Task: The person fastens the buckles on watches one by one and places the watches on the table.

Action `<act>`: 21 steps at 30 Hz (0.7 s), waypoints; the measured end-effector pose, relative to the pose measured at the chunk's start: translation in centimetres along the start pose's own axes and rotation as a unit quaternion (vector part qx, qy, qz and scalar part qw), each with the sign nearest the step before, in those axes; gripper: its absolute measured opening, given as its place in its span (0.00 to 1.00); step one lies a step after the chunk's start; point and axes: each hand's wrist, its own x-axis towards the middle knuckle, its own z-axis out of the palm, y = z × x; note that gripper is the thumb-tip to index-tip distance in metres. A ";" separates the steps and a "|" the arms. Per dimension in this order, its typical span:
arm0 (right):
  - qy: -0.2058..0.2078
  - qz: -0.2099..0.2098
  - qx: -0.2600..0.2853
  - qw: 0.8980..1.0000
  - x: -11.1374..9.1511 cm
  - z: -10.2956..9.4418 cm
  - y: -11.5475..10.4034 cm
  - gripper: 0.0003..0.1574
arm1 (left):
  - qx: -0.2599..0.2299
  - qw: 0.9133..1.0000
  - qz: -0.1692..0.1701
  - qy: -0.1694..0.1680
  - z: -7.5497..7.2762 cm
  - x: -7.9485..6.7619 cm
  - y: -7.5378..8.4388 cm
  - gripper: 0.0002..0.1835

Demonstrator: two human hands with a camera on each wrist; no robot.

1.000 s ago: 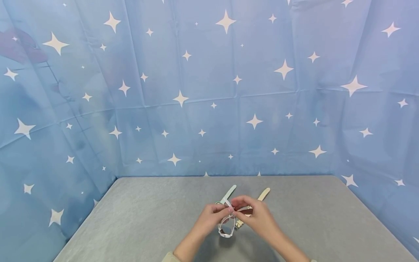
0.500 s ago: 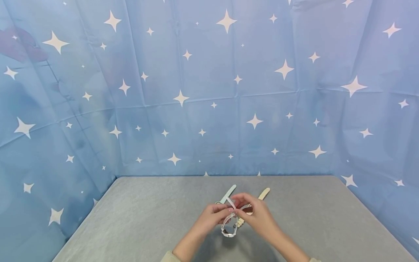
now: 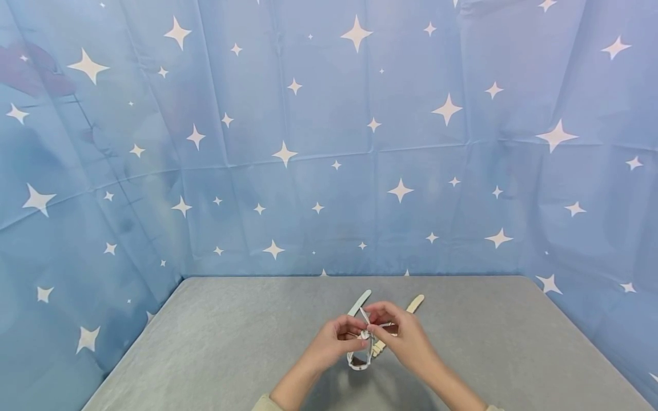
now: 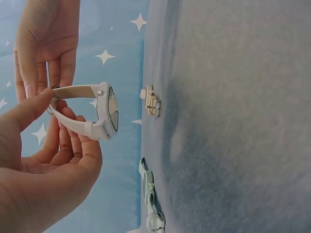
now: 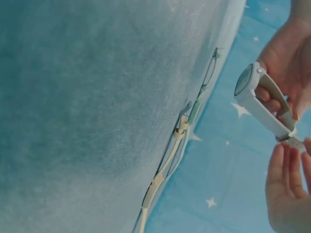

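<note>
A white wristwatch (image 3: 359,365) hangs in the air between both hands, its strap bent into a loop and its round case lowest in the head view. My left hand (image 3: 328,343) holds the strap by the buckle, the thumb on one side and curled fingers beneath. With thumb and fingers my right hand (image 3: 406,337) pinches the strap's free end, which sticks up past the buckle. In the left wrist view the watch case (image 4: 108,112) faces away from the palms. Fingertips partly hide the buckle.
Behind the hands, a mint-green watch (image 3: 360,302) and a cream watch (image 3: 415,303) lie on the grey tabletop (image 3: 231,337). The right wrist view shows the cream strap (image 5: 170,156) stretched along the surface. A blue star-patterned curtain (image 3: 329,125) rises at the table's far edge.
My left thumb has dropped away from the index finger, widening the gap between them. The strap's free end has turned edge-on, and the watch has shifted slightly right. The two lying watches have not moved.
</note>
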 end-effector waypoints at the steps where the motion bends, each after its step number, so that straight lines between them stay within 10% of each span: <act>1: 0.000 0.002 0.002 1.000 0.0 0.0 0.0 0.14 | -0.002 1.000 0.001 0.003 0.0 0.0 0.0 0.17; 21: 0.010 0.026 0.017 0.999 -0.2 -0.1 -0.4 0.16 | -0.013 1.000 -0.005 0.022 -0.1 -0.3 0.2 0.15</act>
